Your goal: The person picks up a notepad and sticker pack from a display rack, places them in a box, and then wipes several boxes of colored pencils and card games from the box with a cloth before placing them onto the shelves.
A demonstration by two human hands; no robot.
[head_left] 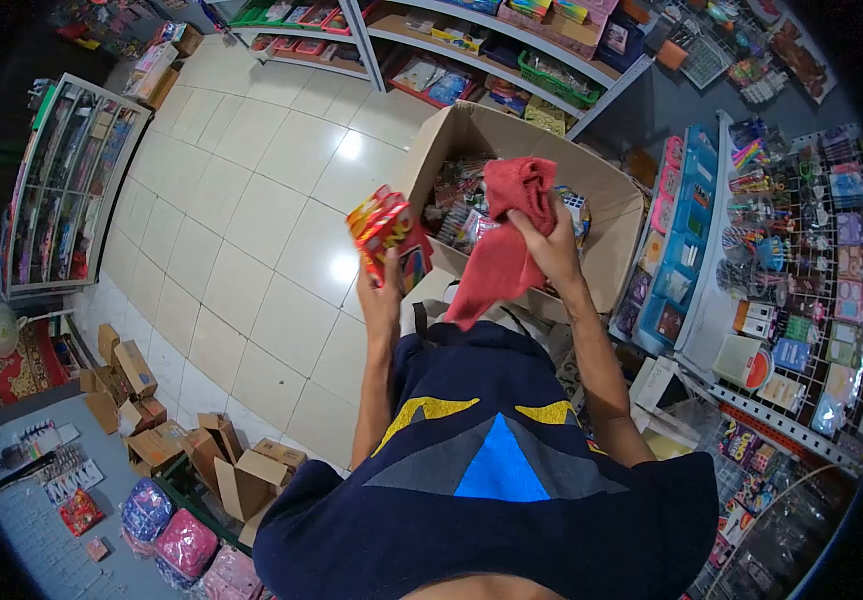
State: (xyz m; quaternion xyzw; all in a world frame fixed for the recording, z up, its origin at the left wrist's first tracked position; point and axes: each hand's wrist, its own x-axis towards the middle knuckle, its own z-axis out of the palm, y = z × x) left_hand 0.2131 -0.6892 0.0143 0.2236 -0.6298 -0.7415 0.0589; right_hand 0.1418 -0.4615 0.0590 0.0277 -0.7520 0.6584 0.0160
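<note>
My left hand (381,296) is closed around a red and yellow packet (383,228), held up in front of my body, left of a big cardboard box. A folded red cloth (519,190) is gripped in my right hand (551,243), and its loose end hangs down toward my shirt. The open cardboard box (606,215) stands just beyond my hands. Inside it lie many small packaged goods (456,190), partly hidden behind the cloth and my right hand.
Shelves with trays of goods (431,80) run along the back. To the right are a blue organiser (686,250) and a wire rack with hanging items (796,260). A glass display case (76,185) stands left. Small cardboard boxes (246,480) and wrapped bags (186,545) lie lower left.
</note>
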